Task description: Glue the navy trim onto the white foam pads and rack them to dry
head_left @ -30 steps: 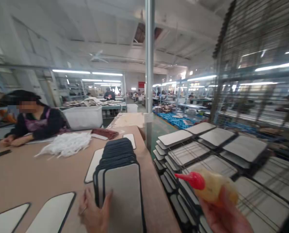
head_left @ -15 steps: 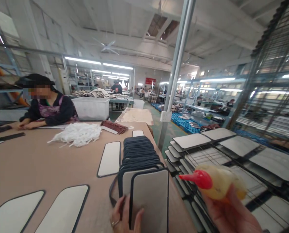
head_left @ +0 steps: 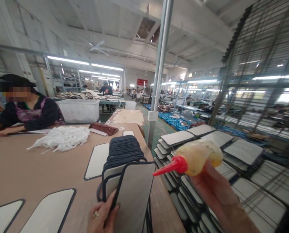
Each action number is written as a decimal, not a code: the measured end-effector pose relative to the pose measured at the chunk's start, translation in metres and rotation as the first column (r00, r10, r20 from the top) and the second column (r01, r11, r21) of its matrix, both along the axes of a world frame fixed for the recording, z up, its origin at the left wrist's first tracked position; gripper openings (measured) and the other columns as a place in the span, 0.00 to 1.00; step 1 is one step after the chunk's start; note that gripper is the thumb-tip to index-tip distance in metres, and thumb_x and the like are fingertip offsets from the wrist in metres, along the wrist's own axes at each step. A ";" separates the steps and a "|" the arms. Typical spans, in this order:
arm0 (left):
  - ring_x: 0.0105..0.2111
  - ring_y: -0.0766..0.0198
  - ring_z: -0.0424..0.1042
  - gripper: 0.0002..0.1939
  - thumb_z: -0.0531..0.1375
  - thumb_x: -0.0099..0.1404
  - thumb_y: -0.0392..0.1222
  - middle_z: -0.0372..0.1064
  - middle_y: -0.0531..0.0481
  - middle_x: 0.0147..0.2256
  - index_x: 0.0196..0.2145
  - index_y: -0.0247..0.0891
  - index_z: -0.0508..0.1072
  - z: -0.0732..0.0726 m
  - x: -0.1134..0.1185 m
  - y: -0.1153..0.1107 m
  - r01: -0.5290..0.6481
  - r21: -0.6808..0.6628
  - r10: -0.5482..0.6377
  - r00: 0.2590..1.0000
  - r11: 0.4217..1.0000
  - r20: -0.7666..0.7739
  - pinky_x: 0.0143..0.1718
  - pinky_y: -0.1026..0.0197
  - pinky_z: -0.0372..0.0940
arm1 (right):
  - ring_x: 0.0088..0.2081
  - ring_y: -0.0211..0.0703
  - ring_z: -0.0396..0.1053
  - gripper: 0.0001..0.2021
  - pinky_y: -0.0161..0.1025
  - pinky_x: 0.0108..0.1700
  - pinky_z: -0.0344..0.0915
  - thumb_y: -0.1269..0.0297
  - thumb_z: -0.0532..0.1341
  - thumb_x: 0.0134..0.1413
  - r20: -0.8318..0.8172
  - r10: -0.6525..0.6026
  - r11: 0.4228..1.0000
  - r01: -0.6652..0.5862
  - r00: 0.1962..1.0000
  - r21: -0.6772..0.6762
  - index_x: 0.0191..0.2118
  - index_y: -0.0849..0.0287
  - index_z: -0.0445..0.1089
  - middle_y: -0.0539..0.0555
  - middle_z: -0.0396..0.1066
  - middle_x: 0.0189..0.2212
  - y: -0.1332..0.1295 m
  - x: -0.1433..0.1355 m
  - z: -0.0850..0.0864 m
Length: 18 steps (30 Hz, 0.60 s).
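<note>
My right hand (head_left: 213, 187) grips a yellowish glue bottle (head_left: 195, 155) with a red pointed nozzle. It is tipped so that the nozzle points left and down, close to the upper right edge of a pale panel with dark edging (head_left: 136, 194). My left hand (head_left: 102, 215), with a ring on one finger, is closed on the left edge of that panel, which stands tilted. Behind it a row of similar dark-edged panels (head_left: 125, 147) stands packed together along the table edge. A dark strap loops out at the row's left side.
More pale panels (head_left: 48, 212) lie flat on the brown table (head_left: 59, 170). A heap of white strips (head_left: 62, 138) and a reddish-brown bundle (head_left: 103, 128) lie farther back. A co-worker (head_left: 30, 108) sits at the left. Wire racks with panels (head_left: 178, 137) and a metal post (head_left: 159, 64) stand right.
The glue bottle has come left, its nozzle now near the panel's edge. The front panel now leans to the right in my left hand. My view has turned slightly right.
</note>
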<state>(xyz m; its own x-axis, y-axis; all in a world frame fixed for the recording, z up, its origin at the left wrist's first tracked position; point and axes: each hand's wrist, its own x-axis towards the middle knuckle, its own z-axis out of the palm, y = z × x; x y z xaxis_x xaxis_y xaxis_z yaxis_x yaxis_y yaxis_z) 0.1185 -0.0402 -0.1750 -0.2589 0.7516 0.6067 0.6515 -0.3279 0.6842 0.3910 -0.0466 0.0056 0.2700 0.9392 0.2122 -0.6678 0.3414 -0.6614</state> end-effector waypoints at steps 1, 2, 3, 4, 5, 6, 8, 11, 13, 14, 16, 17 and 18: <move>0.35 0.59 0.74 0.17 0.59 0.60 0.44 0.76 0.51 0.35 0.47 0.48 0.76 0.014 -0.010 0.003 0.097 -0.032 -0.097 0.995 0.995 0.011 0.45 0.59 0.69 | 0.39 0.42 0.76 0.20 0.29 0.43 0.70 0.62 0.73 0.38 0.020 0.003 1.000 -0.003 1.000 0.022 0.43 0.49 0.76 0.48 0.79 0.35 0.000 0.003 0.004; 0.38 0.59 0.74 0.18 0.59 0.60 0.45 0.77 0.52 0.37 0.48 0.49 0.75 0.029 -0.019 0.007 0.180 -0.079 -0.178 0.983 0.980 0.032 0.47 0.60 0.68 | 0.39 0.42 0.76 0.20 0.29 0.43 0.70 0.62 0.74 0.38 0.036 0.007 0.999 -0.009 0.999 0.043 0.42 0.49 0.76 0.48 0.79 0.35 -0.001 0.006 0.008; 0.42 0.58 0.74 0.18 0.59 0.59 0.46 0.77 0.52 0.41 0.48 0.49 0.75 0.045 -0.028 0.012 0.260 -0.151 -0.256 0.966 0.954 0.044 0.48 0.60 0.67 | 0.38 0.42 0.76 0.20 0.29 0.42 0.71 0.63 0.74 0.37 0.047 0.013 0.998 -0.016 0.999 0.060 0.42 0.49 0.76 0.48 0.79 0.34 -0.001 0.008 0.012; 0.46 0.56 0.73 0.18 0.59 0.59 0.47 0.76 0.53 0.45 0.48 0.50 0.76 0.060 -0.034 0.016 0.352 -0.250 -0.352 0.935 0.902 0.046 0.49 0.60 0.67 | 0.38 0.41 0.76 0.20 0.29 0.42 0.71 0.65 0.74 0.36 0.056 0.019 0.997 -0.023 0.998 0.071 0.41 0.49 0.76 0.47 0.79 0.34 0.000 0.011 0.015; 0.48 0.55 0.72 0.18 0.58 0.59 0.48 0.75 0.54 0.47 0.47 0.50 0.76 0.074 -0.039 0.020 0.413 -0.329 -0.422 0.906 0.849 0.048 0.51 0.58 0.66 | 0.37 0.41 0.76 0.21 0.29 0.41 0.71 0.65 0.74 0.35 0.063 0.025 0.996 -0.030 0.998 0.079 0.41 0.50 0.76 0.47 0.79 0.34 0.000 0.013 0.017; 0.50 0.54 0.71 0.18 0.57 0.59 0.48 0.75 0.54 0.48 0.47 0.50 0.76 0.087 -0.042 0.023 0.454 -0.387 -0.477 0.878 0.803 0.041 0.52 0.57 0.64 | 0.36 0.41 0.76 0.21 0.30 0.40 0.72 0.66 0.75 0.34 0.071 0.032 0.996 -0.038 0.997 0.082 0.40 0.50 0.76 0.47 0.79 0.34 0.000 0.015 0.018; 0.49 0.52 0.71 0.19 0.55 0.59 0.48 0.75 0.53 0.47 0.46 0.50 0.77 0.109 -0.042 0.024 0.486 -0.455 -0.545 0.839 0.746 0.002 0.53 0.54 0.63 | 0.35 0.41 0.76 0.20 0.30 0.39 0.72 0.65 0.75 0.34 0.096 0.038 0.997 -0.044 0.995 0.060 0.40 0.51 0.76 0.48 0.79 0.32 0.000 0.020 0.019; 0.44 0.51 0.73 0.18 0.55 0.59 0.48 0.77 0.49 0.43 0.43 0.48 0.79 0.132 -0.031 0.013 0.498 -0.501 -0.611 0.787 0.708 -0.081 0.48 0.56 0.67 | 0.36 0.43 0.76 0.18 0.32 0.39 0.73 0.61 0.74 0.36 0.154 0.030 0.999 -0.025 0.988 -0.032 0.38 0.53 0.76 0.50 0.79 0.33 -0.004 0.028 0.016; 0.40 0.53 0.74 0.17 0.55 0.61 0.48 0.78 0.47 0.40 0.43 0.45 0.79 0.141 -0.020 0.007 0.540 -0.503 -0.670 0.734 0.675 -0.111 0.41 0.60 0.68 | 0.37 0.44 0.76 0.18 0.34 0.40 0.73 0.60 0.75 0.34 0.185 0.017 0.996 -0.002 0.983 -0.085 0.37 0.54 0.76 0.51 0.79 0.34 -0.008 0.032 0.013; 0.36 0.55 0.74 0.17 0.55 0.61 0.48 0.78 0.47 0.37 0.42 0.43 0.79 0.145 -0.015 0.007 0.582 -0.502 -0.717 0.687 0.640 -0.117 0.37 0.62 0.68 | 0.37 0.45 0.76 0.19 0.35 0.40 0.73 0.60 0.75 0.33 0.194 0.012 0.995 0.007 0.981 -0.096 0.37 0.55 0.76 0.51 0.79 0.34 -0.010 0.033 0.011; 0.30 0.60 0.72 0.16 0.55 0.63 0.48 0.77 0.47 0.31 0.40 0.39 0.79 0.151 -0.006 0.010 0.682 -0.520 -0.833 0.542 0.515 -0.113 0.30 0.67 0.64 | 0.36 0.45 0.76 0.19 0.35 0.39 0.73 0.60 0.75 0.31 0.216 0.006 0.995 0.016 0.976 -0.100 0.35 0.55 0.76 0.51 0.79 0.34 -0.012 0.036 0.011; 0.27 0.63 0.70 0.16 0.54 0.65 0.48 0.75 0.48 0.28 0.38 0.37 0.79 0.154 -0.003 0.015 0.726 -0.527 -0.882 0.461 0.441 -0.103 0.27 0.68 0.61 | 0.34 0.45 0.76 0.19 0.35 0.38 0.74 0.60 0.76 0.30 0.228 0.007 0.995 0.016 0.974 -0.096 0.34 0.55 0.77 0.51 0.79 0.32 -0.013 0.037 0.011; 0.25 0.65 0.68 0.17 0.54 0.65 0.47 0.73 0.49 0.26 0.36 0.36 0.79 0.157 0.000 0.020 0.761 -0.534 -0.920 0.382 0.368 -0.091 0.26 0.69 0.59 | 0.32 0.45 0.76 0.18 0.34 0.37 0.74 0.60 0.76 0.29 0.242 0.011 0.996 0.012 0.970 -0.091 0.32 0.55 0.77 0.51 0.79 0.31 -0.013 0.038 0.011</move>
<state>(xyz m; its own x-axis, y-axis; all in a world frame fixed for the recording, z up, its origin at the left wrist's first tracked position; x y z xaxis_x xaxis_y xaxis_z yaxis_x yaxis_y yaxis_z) 0.1188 -0.0205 -0.0175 0.7914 0.5968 0.1320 0.3581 -0.6277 0.6912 0.4292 -0.0593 0.0168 0.2217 0.9574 0.1850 -0.4840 0.2727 -0.8315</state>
